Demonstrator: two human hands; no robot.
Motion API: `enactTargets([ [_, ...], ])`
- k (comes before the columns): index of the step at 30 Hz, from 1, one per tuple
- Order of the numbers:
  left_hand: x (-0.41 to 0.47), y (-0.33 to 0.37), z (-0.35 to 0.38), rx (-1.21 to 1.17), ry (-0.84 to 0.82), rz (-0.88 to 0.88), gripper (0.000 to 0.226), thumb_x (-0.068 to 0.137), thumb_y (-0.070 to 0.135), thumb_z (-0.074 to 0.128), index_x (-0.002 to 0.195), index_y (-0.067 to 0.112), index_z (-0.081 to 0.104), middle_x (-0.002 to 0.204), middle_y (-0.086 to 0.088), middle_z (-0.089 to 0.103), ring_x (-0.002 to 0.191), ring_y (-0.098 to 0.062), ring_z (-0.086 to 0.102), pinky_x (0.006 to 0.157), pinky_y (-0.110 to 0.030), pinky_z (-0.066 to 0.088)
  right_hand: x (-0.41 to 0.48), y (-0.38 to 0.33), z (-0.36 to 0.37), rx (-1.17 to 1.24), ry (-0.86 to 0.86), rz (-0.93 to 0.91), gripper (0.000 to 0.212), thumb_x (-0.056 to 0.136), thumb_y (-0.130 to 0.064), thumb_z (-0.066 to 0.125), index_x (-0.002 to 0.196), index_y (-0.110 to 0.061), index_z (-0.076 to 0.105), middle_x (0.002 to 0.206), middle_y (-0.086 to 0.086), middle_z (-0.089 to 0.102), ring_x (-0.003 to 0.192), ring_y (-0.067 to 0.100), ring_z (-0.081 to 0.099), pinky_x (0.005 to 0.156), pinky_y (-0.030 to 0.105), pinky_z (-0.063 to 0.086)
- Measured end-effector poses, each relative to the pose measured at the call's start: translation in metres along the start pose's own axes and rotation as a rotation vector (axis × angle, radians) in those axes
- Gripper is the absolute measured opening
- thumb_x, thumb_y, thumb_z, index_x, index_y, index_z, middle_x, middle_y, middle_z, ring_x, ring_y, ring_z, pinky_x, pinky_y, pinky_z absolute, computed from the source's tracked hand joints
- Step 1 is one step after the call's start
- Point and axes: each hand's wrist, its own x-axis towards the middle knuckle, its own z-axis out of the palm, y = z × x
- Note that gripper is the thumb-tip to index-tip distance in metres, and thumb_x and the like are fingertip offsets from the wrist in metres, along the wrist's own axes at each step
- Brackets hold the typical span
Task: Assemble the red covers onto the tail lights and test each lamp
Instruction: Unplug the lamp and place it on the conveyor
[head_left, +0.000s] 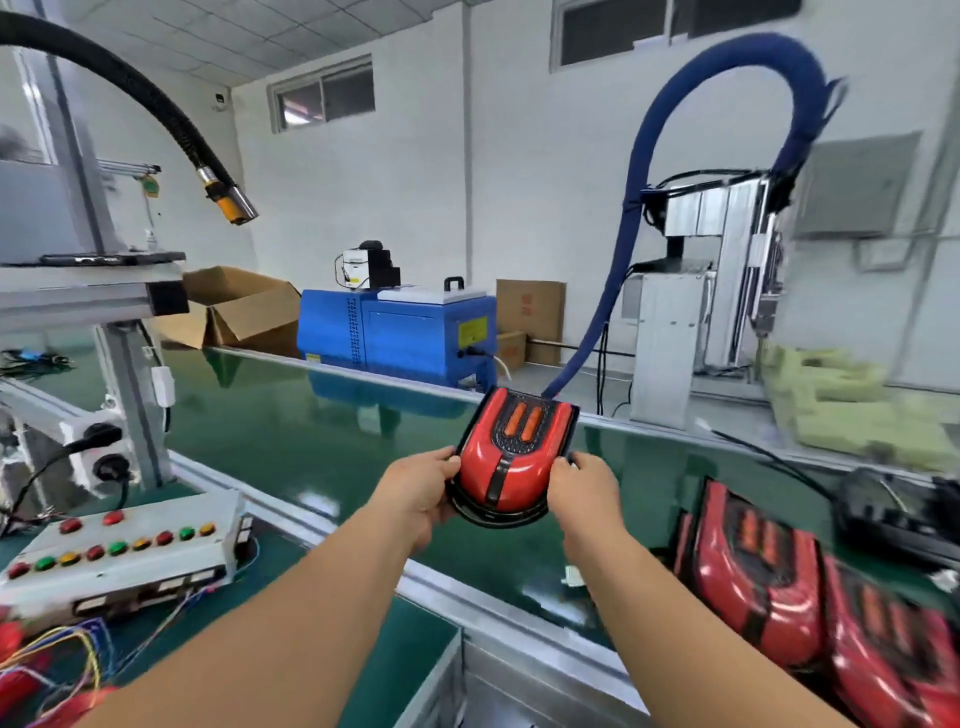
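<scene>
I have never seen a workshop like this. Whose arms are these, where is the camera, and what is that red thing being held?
No robot here: this single picture comes from a camera worn on a person's head, looking forward and down. Their left hand and right hand grip a red-covered tail light by its sides, over the green conveyor belt. Other red lamps, blurred, lie at the lower right. A grey button box sits on the left, and a blue machine stands beyond the belt.
</scene>
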Motion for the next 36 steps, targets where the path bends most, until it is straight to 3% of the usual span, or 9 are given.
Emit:
enactTargets([
  [3, -0.009, -0.022, 0.023, 0.041, -0.037, -0.048, 0.025, 0.098, 0.005, 0.051, 0.117, 0.013, 0.064, 0.076, -0.001, 0.066, 0.054, -0.008, 0.06, 0.04, -0.015, 0.047, -0.01, 0.025, -0.024, 0.046, 0.075, 0.055, 0.024, 0.099, -0.013, 0.04, 0.076, -0.015, 0.046, 0.076, 0.002, 0.047, 0.07, 0.022, 0.041, 0.054, 0.03, 0.029],
  [6, -0.011, -0.038, 0.029, 0.078, -0.031, -0.077, 0.022, 0.098, 0.004, 0.051, 0.108, 0.014, 0.068, 0.066, 0.0, 0.068, 0.053, -0.01, 0.06, 0.037, -0.015, 0.046, -0.016, 0.04, -0.027, 0.037, 0.09, 0.146, 0.01, 0.1, -0.013, 0.038, 0.096, -0.012, 0.047, 0.097, 0.01, 0.05, 0.083, 0.024, 0.044, 0.069, 0.029, 0.034],
  [11, -0.007, -0.056, 0.04, 0.098, -0.035, -0.117, 0.022, 0.097, 0.004, 0.051, 0.107, 0.015, 0.067, 0.056, 0.003, 0.069, 0.042, -0.007, 0.061, 0.036, -0.015, 0.043, -0.023, 0.054, -0.034, 0.077, 0.165, 0.182, 0.016, 0.098, -0.007, 0.04, 0.099, 0.002, 0.053, 0.102, 0.018, 0.055, 0.07, 0.022, 0.05, 0.055, 0.028, 0.038],
  [15, 0.0, -0.07, 0.04, 0.08, -0.028, -0.133, 0.023, 0.096, 0.004, 0.054, 0.113, 0.011, 0.067, 0.068, -0.002, 0.072, 0.048, -0.009, 0.064, 0.039, -0.018, 0.046, -0.026, 0.056, -0.031, -0.061, 0.176, 0.138, 0.029, 0.099, -0.009, 0.036, 0.121, 0.001, 0.051, 0.123, 0.022, 0.054, 0.103, 0.036, 0.056, 0.085, 0.038, 0.047],
  [21, 0.011, -0.092, 0.025, 0.074, -0.009, -0.143, 0.019, 0.093, 0.004, 0.058, 0.107, 0.011, 0.069, 0.077, -0.008, 0.075, 0.063, -0.019, 0.071, 0.054, -0.028, 0.057, -0.036, 0.059, -0.018, -0.339, 0.09, 0.098, 0.04, 0.102, -0.024, 0.033, 0.137, -0.006, 0.04, 0.144, 0.012, 0.039, 0.116, 0.033, 0.053, 0.097, 0.041, 0.046],
  [23, 0.016, -0.1, 0.025, 0.1, -0.015, -0.124, 0.021, 0.091, 0.004, 0.061, 0.111, 0.009, 0.067, 0.094, -0.015, 0.073, 0.085, -0.028, 0.071, 0.08, -0.041, 0.059, -0.04, 0.063, -0.015, -0.428, 0.084, 0.05, 0.043, 0.102, -0.028, 0.033, 0.139, -0.005, 0.038, 0.151, 0.012, 0.031, 0.128, 0.033, 0.046, 0.103, 0.044, 0.042],
  [25, 0.019, -0.103, 0.025, 0.129, -0.02, -0.116, 0.023, 0.09, 0.004, 0.062, 0.112, 0.007, 0.067, 0.102, -0.017, 0.071, 0.094, -0.031, 0.069, 0.09, -0.046, 0.054, -0.044, 0.069, -0.012, -0.537, 0.071, 0.011, 0.055, 0.103, -0.034, 0.032, 0.148, -0.003, 0.027, 0.159, 0.013, 0.018, 0.145, 0.031, 0.023, 0.114, 0.045, 0.03],
  [28, 0.022, -0.103, 0.024, 0.172, -0.012, -0.115, 0.024, 0.091, 0.004, 0.062, 0.114, 0.004, 0.067, 0.106, -0.018, 0.07, 0.098, -0.032, 0.067, 0.094, -0.047, 0.053, -0.05, 0.078, -0.011, -0.614, 0.075, -0.018, 0.063, 0.103, -0.039, 0.026, 0.153, -0.003, 0.015, 0.164, 0.012, 0.005, 0.151, 0.027, 0.001, 0.119, 0.043, 0.017],
  [36, 0.014, -0.102, 0.026, 0.41, 0.011, 0.019, 0.025, 0.093, 0.012, 0.058, 0.114, 0.006, 0.07, 0.117, -0.011, 0.068, 0.113, -0.028, 0.062, 0.102, -0.042, 0.047, -0.065, 0.086, -0.009, -0.762, 0.132, -0.138, 0.063, 0.102, -0.041, 0.013, 0.154, -0.005, 0.013, 0.165, 0.007, 0.003, 0.152, 0.022, -0.006, 0.118, 0.041, 0.017],
])
